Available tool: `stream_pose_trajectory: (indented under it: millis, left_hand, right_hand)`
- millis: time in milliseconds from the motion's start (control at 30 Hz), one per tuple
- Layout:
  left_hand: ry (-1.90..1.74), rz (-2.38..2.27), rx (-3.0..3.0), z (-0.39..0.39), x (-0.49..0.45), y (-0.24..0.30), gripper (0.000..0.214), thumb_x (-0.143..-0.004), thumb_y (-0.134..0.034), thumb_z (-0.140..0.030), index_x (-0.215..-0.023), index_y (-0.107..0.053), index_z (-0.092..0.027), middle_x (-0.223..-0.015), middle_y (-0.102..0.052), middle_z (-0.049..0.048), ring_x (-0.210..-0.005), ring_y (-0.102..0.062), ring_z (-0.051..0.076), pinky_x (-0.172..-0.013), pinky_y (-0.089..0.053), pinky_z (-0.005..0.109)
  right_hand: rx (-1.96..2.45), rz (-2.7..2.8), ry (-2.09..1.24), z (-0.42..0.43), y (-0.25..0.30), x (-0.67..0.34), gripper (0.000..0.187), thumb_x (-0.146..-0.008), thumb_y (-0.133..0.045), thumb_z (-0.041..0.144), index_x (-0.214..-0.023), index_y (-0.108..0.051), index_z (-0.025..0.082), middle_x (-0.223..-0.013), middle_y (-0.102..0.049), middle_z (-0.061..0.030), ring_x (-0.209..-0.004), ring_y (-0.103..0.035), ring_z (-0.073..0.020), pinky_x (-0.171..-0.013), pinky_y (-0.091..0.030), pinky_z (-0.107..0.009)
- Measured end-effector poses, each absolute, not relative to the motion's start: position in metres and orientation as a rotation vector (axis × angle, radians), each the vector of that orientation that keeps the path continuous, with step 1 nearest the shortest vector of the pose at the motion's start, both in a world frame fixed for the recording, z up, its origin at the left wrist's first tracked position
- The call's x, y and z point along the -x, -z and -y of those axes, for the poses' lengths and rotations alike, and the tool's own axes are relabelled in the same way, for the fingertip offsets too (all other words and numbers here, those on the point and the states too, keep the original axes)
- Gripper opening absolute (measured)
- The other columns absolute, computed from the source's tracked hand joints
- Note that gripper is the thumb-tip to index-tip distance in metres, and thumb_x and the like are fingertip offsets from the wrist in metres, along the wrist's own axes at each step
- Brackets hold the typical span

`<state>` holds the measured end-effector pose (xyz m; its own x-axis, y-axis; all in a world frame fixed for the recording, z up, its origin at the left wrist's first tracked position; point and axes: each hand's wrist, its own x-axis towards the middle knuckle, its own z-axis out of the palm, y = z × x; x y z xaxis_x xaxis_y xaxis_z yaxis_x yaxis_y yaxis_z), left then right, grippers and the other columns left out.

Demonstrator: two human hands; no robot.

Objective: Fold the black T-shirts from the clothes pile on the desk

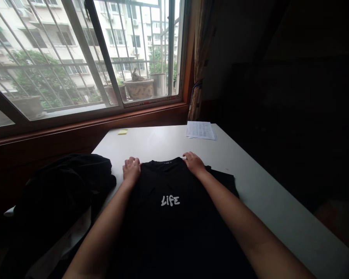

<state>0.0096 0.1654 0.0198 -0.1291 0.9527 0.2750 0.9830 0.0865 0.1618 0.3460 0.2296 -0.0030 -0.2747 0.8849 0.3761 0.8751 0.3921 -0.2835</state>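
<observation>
A black T-shirt (168,228) lies on the white table (154,143), its collar toward the far side and white lettering across the chest. My left hand (131,169) is closed on the shirt's left shoulder edge, fingers curled. Beside the collar's right end, my right hand (194,163) pinches the shoulder fabric, thumb and fingertips together. To the right of that wrist a sleeve (225,179) spreads flat on the table. No sleeve shows on the left side. The lower part of the shirt is dark and runs out of view between my forearms.
A heap of dark cloth (72,182) is piled at the table's left edge. Printed sheets (201,130) lie at the far right corner, yellow sticky notes (122,132) at the far left. Beyond the table are a barred window (113,58) and a curtain (196,77).
</observation>
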Motion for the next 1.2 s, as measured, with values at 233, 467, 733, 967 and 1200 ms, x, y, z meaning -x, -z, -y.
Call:
stream_pose_trajectory:
  millis: [233,467,733,967,1200]
  left_hand:
    - [0.426,1.889,2.226,-0.159,-0.038,-0.025,0.043,-0.100,-0.035,-0.019,-0.136,-0.058,-0.017,-0.152,-0.047,0.0119,-0.149,-0.028,0.028,-0.123,-0.020,0.046]
    - [0.224,2.098,2.380,-0.148,-0.058,-0.003,0.066,-0.103,-0.025,-0.055,-0.159,-0.030,-0.019,-0.166,-0.023,0.0086,-0.155,-0.017,0.028,-0.124,-0.016,0.052]
    - [0.223,2.170,2.351,-0.154,-0.050,0.000,0.070,-0.102,-0.019,-0.060,-0.160,-0.025,-0.022,-0.168,-0.016,0.0062,-0.156,-0.009,0.028,-0.124,-0.010,0.056]
    - [0.185,2.178,2.342,-0.154,-0.050,0.000,0.070,-0.102,-0.018,-0.059,-0.160,-0.025,-0.021,-0.168,-0.014,0.0055,-0.156,-0.008,0.028,-0.124,-0.010,0.057]
    - [0.187,2.202,2.319,-0.154,-0.050,-0.001,0.071,-0.101,-0.018,-0.060,-0.161,-0.024,-0.023,-0.168,-0.015,0.0053,-0.156,-0.007,0.029,-0.124,-0.011,0.057]
  right_hand:
    - [1.501,2.242,0.177,-0.221,-0.005,-0.336,0.024,-0.098,-0.047,0.020,-0.104,-0.070,0.021,-0.111,-0.063,-0.0176,-0.110,-0.049,-0.0340,-0.094,-0.040,-0.048]
    - [1.466,2.320,0.189,-0.213,-0.012,-0.347,0.024,-0.095,-0.053,0.021,-0.108,-0.073,0.023,-0.110,-0.068,-0.0142,-0.108,-0.053,-0.0311,-0.096,-0.041,-0.044]
    - [1.789,2.059,0.212,-0.170,0.002,-0.461,0.041,-0.097,-0.047,0.034,-0.131,-0.063,0.020,-0.131,-0.060,-0.0159,-0.115,-0.053,-0.0338,-0.099,-0.044,-0.049]
    - [1.723,1.982,-0.050,-0.130,0.019,-0.536,0.033,-0.092,-0.055,0.043,-0.118,-0.069,0.029,-0.127,-0.063,-0.0086,-0.123,-0.056,-0.0279,-0.108,-0.043,-0.043]
    - [1.830,1.733,-0.249,-0.100,0.017,-0.532,0.042,-0.084,-0.060,0.059,-0.109,-0.069,0.027,-0.110,-0.066,-0.0084,-0.108,-0.060,-0.0283,-0.097,-0.049,-0.043]
